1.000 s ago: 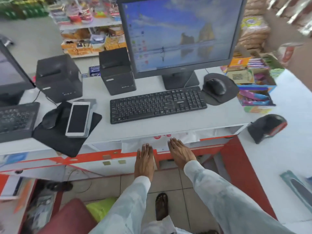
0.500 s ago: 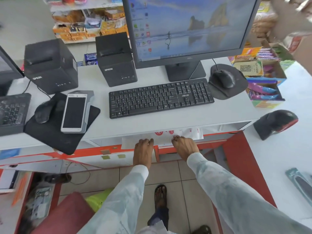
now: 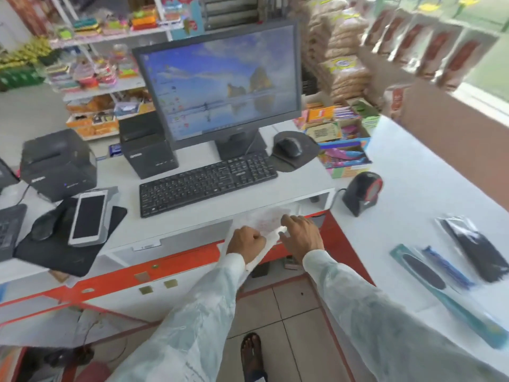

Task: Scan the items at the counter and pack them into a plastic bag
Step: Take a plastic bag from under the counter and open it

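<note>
A white plastic bag [image 3: 261,220] with red print sticks out of the shelf under the desk top. My left hand [image 3: 245,242] is fisted around its lower edge. My right hand [image 3: 301,237] pinches the bag's right side. On the white counter [image 3: 413,205] at the right lie the items: a teal packaged brush [image 3: 424,271], a blue packet [image 3: 447,267] beside it, and a clear packet of black pieces [image 3: 479,249]. A black and red barcode scanner [image 3: 363,193] stands at the counter's near corner.
A keyboard [image 3: 206,184], monitor [image 3: 220,86] and mouse [image 3: 289,146] sit on the desk. Two black receipt printers [image 3: 59,164] and a handheld terminal [image 3: 89,216] stand left. Boxes of sweets [image 3: 341,139] sit at the right, shop shelves behind.
Both hands went from resting flat on the bag stack to gripping a bag and drawing it out. My view swung up and right, showing the items on the counter.
</note>
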Tool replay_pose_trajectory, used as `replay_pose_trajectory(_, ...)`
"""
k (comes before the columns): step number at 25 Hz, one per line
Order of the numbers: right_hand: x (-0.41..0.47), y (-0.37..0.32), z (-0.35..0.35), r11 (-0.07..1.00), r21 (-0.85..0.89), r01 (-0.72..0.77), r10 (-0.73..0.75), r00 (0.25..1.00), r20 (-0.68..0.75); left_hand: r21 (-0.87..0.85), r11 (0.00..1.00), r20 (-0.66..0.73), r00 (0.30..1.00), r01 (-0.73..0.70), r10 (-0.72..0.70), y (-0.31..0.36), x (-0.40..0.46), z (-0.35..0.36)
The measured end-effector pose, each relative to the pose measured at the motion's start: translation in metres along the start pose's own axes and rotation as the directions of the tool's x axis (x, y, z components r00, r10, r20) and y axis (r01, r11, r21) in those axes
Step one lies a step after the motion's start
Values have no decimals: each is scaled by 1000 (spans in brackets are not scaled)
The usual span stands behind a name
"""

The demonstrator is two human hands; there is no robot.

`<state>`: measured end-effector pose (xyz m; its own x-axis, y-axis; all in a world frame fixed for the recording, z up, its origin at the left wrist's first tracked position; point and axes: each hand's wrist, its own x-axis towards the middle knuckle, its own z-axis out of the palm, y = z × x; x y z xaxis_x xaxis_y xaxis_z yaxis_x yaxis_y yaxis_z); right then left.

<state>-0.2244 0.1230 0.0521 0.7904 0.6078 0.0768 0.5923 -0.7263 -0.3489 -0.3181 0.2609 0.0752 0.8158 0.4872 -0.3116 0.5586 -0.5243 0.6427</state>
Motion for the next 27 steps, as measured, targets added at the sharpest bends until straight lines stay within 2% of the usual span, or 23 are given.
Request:
replay_pose_trajectory(1,-6,24,-13,989,44,-140,140,990,1,-87,996,9,1000,-11,12,28,-3,11)
replay_pose_trajectory(2,-10,44,-28,950,115,-290,284,956,68,-153,988,9,1000,-9,11,52,-4,20)
replay_pose_trajectory(4,-29,98,-61,797,304,-522,413,838,356,-223,975,37,999,-1,10,107,-8,48)
replay_pose_trajectory(6,-45,131,-92,630,438,-641,333,732,594,-246,969,35,999,36,-29,145,1,68)
replay_pose_trajectory(8,-79,159,-135,490,524,-697,263,691,674,-244,969,69,997,47,-31,192,2,99)
replay_pose_trajectory(10,-107,173,-169,508,535,-675,278,716,640,-220,975,119,993,40,-14,232,-4,127)
replay_pose_trajectory(13,-135,217,-190,547,534,-644,461,765,449,-282,959,169,983,-25,76,297,-33,161)
replay_pose_trajectory(14,-143,235,-196,529,573,-626,514,773,371,-299,952,179,976,-64,121,320,-42,170)
replay_pose_trajectory(15,-149,250,-201,496,631,-596,560,775,292,-366,927,206,965,-77,162,340,-45,177)
replay_pose_trajectory(16,-156,260,-210,419,712,-564,612,754,238,-452,890,263,943,-68,205,360,-51,182)
replay_pose_trajectory(18,-166,273,-230,218,881,-420,719,680,146,-565,823,347,888,-58,301,385,-53,195)
replay_pose_trajectory(20,-167,280,-245,61,966,-250,767,631,115,-548,826,324,876,-134,357,396,-43,206)
replay_pose_trajectory(22,-159,291,-249,-13,985,-169,785,609,115,-475,866,367,860,-155,355,398,-33,214)
replay_pose_trajectory(24,-144,306,-244,-75,991,-113,787,604,128,-448,880,487,781,-160,390,400,-22,225)
replay_pose_trajectory(27,-110,325,-239,-80,987,-141,791,593,149,-404,868,518,710,-288,477,407,19,239)
